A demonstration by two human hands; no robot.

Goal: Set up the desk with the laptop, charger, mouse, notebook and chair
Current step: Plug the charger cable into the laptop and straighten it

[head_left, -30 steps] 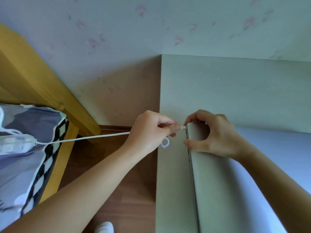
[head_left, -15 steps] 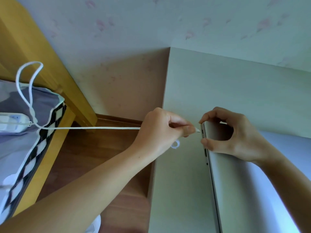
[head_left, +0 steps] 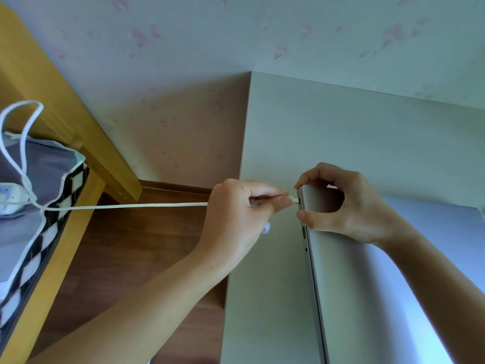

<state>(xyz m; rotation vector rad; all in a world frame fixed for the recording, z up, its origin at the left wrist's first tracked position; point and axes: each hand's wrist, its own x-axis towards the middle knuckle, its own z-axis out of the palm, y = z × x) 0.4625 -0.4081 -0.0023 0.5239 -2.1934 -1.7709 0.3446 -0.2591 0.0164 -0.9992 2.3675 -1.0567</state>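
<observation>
Desk [head_left: 341, 132] is sitting pale and bare in the corner against flowery wallpaper [head_left: 236, 35], with wood floor [head_left: 131, 258] and a yellow bed frame [head_left: 65, 114] off to the left. Closed laptop [head_left: 380, 285] is lying flat on the desk. Left hand [head_left: 236, 214] is pinching the white charger cable [head_left: 131, 205] right at the laptop's left edge port, while right hand [head_left: 349, 206] is gripping that back corner between thumb and fingers. Power strip [head_left: 10, 198] is resting on the bedding [head_left: 31, 219].
</observation>
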